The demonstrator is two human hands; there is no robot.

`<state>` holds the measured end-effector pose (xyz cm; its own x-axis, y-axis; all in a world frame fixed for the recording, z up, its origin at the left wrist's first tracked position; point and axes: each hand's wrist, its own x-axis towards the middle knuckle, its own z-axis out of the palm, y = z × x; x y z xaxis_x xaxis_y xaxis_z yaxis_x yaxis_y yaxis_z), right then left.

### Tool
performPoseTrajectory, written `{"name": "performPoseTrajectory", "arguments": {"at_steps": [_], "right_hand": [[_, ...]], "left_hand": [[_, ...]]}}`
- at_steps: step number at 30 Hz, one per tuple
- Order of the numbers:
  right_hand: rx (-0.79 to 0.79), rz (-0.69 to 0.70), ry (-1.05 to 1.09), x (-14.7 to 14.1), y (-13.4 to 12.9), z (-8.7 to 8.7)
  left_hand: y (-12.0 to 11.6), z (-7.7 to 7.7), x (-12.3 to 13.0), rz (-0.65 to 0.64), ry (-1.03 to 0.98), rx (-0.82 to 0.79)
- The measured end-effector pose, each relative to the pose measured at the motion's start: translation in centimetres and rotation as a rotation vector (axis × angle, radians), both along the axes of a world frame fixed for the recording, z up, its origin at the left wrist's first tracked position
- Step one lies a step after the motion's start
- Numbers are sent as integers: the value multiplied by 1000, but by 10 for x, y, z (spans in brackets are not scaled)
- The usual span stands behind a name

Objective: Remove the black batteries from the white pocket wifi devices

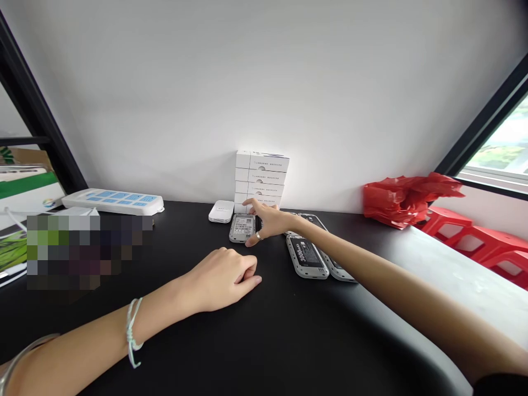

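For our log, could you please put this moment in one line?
left hand: curled on black tabletop | right hand: over grey rectangular handheld device

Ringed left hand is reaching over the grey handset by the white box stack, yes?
No, wrong hand: the ring is on the right hand, and that is the one over the grey handset by the white box stack. The head view shows it.

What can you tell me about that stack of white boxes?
The stack is white card boxes, at least four, lying flat, each with small print and a round mark. It stands on the black table against the white wall. The right hand's fingers reach in front of its base; contact is unclear.
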<state>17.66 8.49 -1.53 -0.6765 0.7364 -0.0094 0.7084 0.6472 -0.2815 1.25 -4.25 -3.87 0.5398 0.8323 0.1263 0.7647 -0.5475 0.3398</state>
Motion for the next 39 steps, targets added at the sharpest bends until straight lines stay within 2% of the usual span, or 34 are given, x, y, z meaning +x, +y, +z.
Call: {"name": "performPoseTrajectory", "arguments": {"at_steps": [4, 8, 11, 13, 16, 17, 19, 22, 24, 28, 32, 39], "right_hand": [[89, 27, 134, 20, -14, -1], [146, -36, 201, 55, -44, 3], [135, -103, 184, 77, -72, 3], [109, -113, 152, 86, -88, 0], [85, -51, 93, 90, -105, -6], [94, -17, 77, 89, -109, -8], [140, 45, 60, 85, -113, -11], [188, 75, 61, 81, -115, -14], [173, 69, 51, 80, -116, -15], [127, 66, 19, 81, -117, -15], [143, 78, 25, 81, -116, -16], [158, 81, 52, 81, -115, -18]], "left_hand": [[-4, -1, -1, -23, 57, 33], [-6, 1, -2, -53, 97, 41], [-3, 9, -7, -70, 78, -84], [3, 17, -11, -93, 69, -233], [22, 25, -14, -135, 49, -480], [31, 26, -14, -139, 39, -507], [51, 24, -11, -118, 30, -375], [80, 16, 1, -51, 50, -22], [96, 11, 11, -39, 54, 68], [121, 3, 24, -66, 75, 79], [141, 1, 24, -104, 72, 71], [146, -1, 20, -98, 53, 76]]}}
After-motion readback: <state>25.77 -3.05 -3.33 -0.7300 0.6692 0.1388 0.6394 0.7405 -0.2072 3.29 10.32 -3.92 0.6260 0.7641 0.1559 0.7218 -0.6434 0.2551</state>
